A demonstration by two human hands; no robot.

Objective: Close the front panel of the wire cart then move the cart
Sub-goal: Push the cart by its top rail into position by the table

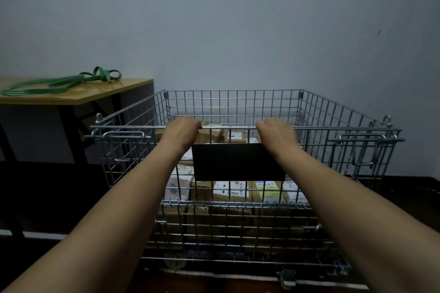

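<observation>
what there is, counted

one wire cart [333, 112], with one dark plate [238, 162] hanging on its front panel [238, 231]. two sliding latches show on that front, one near each top corner. inside lie many cardboard parcels [229, 191], too stacked and hidden behind the mesh to count exactly. two bare hands: one left hand [182, 129], one right hand [276, 132]. one wooden table [78, 95] beside the cart, carrying one bundle of green straps [59, 83].
</observation>
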